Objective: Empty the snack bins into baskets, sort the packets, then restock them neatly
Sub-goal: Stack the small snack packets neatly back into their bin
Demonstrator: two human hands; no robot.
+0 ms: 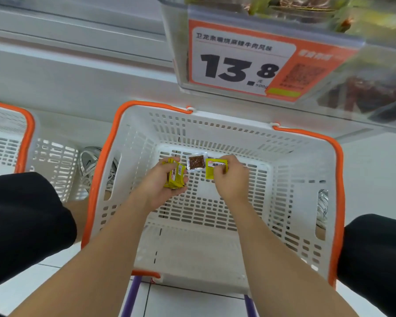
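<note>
- hands reach down together into a white basket (215, 133) with an orange rim, which stands on the tiled floor between the person's knees.
- left hand (162, 183) lies palm up near the middle of the basket floor, with its fingers and thumb curled round a stack of yellow packets (175, 176); the stack stands on edge in the palm.
- right hand (231, 177) is just to the right of it, knuckles up, pinching a single yellow packet (212, 171) by its right edge between thumb and fingertips.
- brown packet (196, 162) in clear wrap sits between the two hands, touching or overlapping the left edge of the single yellow packet; whether it lies on the basket floor or is held with it cannot be told.
- a second basket (26, 138) of the same white and orange stands to the left, well apart from the hands and cut off by the frame edge.
- a clear snack bin (364, 83) juts out from the shelf at the upper right, above the far rim of the basket, with blurred green and brown packets inside.
- on the bin's front hangs an orange and white price tag (236, 60) that reads 13.8.
- a pale shoe (90, 165) shows between the two baskets.
- black trouser legs (21, 225) fill the lower left and lower right corners.
- two purple bars (129, 296) run out from under the basket's near edge.
</note>
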